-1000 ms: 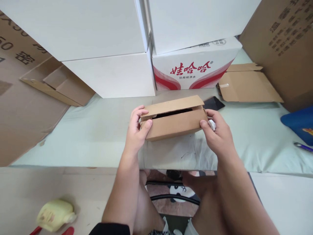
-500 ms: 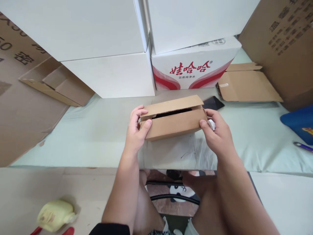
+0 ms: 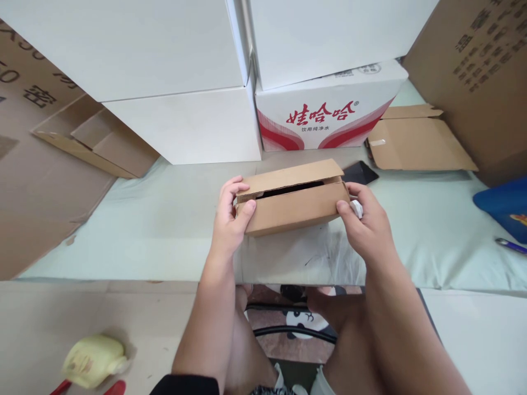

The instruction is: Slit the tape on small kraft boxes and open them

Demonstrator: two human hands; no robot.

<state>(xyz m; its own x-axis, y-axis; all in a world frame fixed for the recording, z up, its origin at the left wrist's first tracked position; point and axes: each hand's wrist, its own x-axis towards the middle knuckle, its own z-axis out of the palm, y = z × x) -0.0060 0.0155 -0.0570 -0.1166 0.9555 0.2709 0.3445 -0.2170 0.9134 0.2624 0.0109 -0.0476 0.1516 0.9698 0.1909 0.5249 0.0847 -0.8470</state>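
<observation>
A small brown cardboard box [image 3: 294,208] is gripped at both ends, tilted slightly up to the right over the green-covered surface. Its top flap stands partly raised, and a dark gap shows beneath it. My left hand [image 3: 233,216] closes on the left end, thumb on the front face and fingers behind. At the right end, my right hand [image 3: 366,222] is closed with its thumb on the front corner. A small white item [image 3: 356,208] shows beside the right fingers; I cannot make out what it is. The box's contents are hidden.
Behind stand white boxes [image 3: 181,126] and a printed white-and-red carton [image 3: 325,118]. A black item [image 3: 361,173] and a flattened cardboard box [image 3: 422,144] lie right. A blue item [image 3: 502,206] and a pen [image 3: 511,245] are far right. A yellow bottle [image 3: 94,359] lies lower left.
</observation>
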